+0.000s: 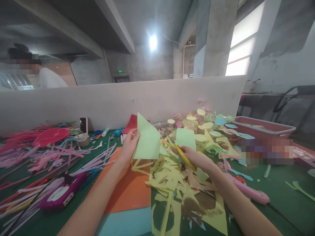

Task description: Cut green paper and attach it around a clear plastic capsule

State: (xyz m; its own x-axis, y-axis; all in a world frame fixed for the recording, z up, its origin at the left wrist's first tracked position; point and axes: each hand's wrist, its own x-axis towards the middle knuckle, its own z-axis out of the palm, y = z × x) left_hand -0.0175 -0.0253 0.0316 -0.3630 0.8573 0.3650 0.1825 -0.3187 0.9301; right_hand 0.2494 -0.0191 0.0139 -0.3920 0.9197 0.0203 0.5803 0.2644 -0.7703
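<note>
My left hand (129,144) is closed on the left edge of a light green sheet of paper (147,139), thumb in front, and holds it upright above the orange paper (129,186). In my right hand (195,157) is a pair of yellow-handled scissors (184,154), pointing up and left, just right of the sheet and apart from it. A smaller light green paper piece (185,137) shows right behind my right hand; whether the fingers touch it I cannot tell. Yellow paper scraps (167,177) are heaped below both hands. Blue paper (128,223) lies at the front.
Pink and lilac pipe cleaners (71,154) cover the left, with a purple box-like device (64,193) among them. At right lie a pink glue gun (248,190) and a pink bin (265,127). A white partition (110,101) stands behind; beyond it is a person (50,77).
</note>
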